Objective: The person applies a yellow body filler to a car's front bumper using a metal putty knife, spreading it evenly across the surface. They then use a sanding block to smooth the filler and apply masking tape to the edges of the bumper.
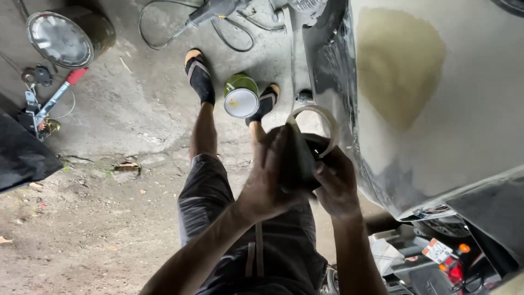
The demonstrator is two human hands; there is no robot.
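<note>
My left hand (268,177) and my right hand (335,183) meet in front of me over my lap. Both grip a dark folded sheet (299,158), perhaps sandpaper or cloth. A roll of pale masking tape (329,121) sits around the fingers of my right hand. Just to the right is a white car body panel (458,98) with a yellowish patch of filler (398,60). On the ground between my sandalled feet stands a green can with a white lid (240,96).
A power tool with a looped cable (210,12) lies on the concrete at the top. A round headlamp (60,39) and a red-handled tool (54,98) lie at the left. Car parts and a tail light (453,267) are at the lower right.
</note>
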